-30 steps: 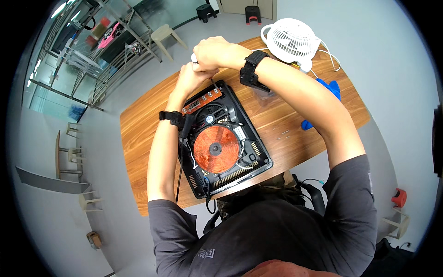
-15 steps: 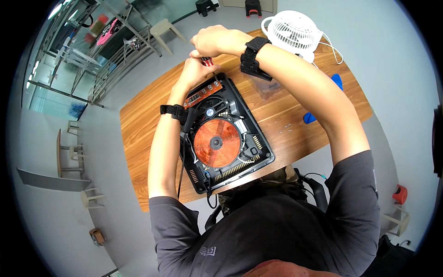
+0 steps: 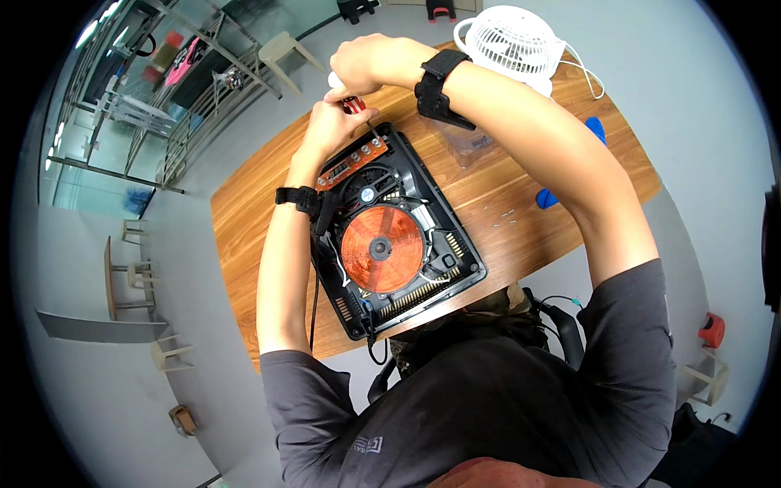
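Observation:
An opened induction cooker [image 3: 450,213] lies on the wooden table [image 3: 252,236], its black base showing a round copper coil [image 3: 362,252], a fan [image 3: 382,187] and an orange circuit board [image 3: 364,156]. Over the board's far right end stands a screwdriver [image 3: 355,105] with a red and white handle, its thin shaft pointing down at the board. My left hand [image 3: 329,128] is closed around the lower handle. Above it, my right hand [image 3: 362,67] grips the handle's top, with a pale end showing by the fingers. Whether the tip sits in a screw is too small to tell.
A white fan [image 3: 512,47] with its cable stands at the far right of the table. Partly under my right forearm is a clear plastic box [image 3: 468,150]. Several small screws [image 3: 506,218] and a blue object [image 3: 547,198] lie to the right. A black cord [image 3: 314,305] hangs at the cooker's left.
My right hand has turned a little on the screwdriver's top, baring a pale end. The view has shifted slightly; the cooker has stayed in place on the table.

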### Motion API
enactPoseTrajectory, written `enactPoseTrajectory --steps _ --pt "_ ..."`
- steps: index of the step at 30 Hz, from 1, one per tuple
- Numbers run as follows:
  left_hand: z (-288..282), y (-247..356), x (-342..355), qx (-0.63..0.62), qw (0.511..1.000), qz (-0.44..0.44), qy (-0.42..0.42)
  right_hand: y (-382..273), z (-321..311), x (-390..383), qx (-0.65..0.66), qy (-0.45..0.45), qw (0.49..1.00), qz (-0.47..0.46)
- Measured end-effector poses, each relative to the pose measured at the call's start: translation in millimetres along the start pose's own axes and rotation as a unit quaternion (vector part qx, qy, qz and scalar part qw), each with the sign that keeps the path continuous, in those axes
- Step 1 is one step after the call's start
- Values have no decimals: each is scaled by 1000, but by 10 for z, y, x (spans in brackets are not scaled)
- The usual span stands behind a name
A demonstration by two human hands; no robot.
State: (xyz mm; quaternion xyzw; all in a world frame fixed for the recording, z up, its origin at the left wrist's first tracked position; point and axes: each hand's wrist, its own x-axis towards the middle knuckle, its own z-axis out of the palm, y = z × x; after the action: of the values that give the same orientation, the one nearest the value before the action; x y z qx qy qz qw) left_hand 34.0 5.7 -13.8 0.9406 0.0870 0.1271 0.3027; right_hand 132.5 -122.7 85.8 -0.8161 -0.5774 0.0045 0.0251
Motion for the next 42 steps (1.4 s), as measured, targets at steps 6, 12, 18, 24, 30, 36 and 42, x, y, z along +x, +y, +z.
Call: enactPoseTrajectory --steps 6,12,18,24,30,36,42 --pt "-15 9 47 101 995 11 -23 99 227 158 71 -16 997 -34" --pt "77 -236 2 -24 997 72 -11 75 286 179 99 -8 993 -61" --pt "104 -117 20 -24 999 31 -10 -74 102 36 42 10 999 9" --pt "116 -35 50 35 999 -22 4 -43 158 74 35 0 999 -5" --pt "-41 -56 43 -9 999 -25 -17 -125 78 109 14 -36 999 21" --pt "97 -9 85 9 999 -12 39 -43 59 99 -7 -22 1000 -2" --pt "10 -38 97 60 998 -17 -4 88 186 89 17 8 998 -62"
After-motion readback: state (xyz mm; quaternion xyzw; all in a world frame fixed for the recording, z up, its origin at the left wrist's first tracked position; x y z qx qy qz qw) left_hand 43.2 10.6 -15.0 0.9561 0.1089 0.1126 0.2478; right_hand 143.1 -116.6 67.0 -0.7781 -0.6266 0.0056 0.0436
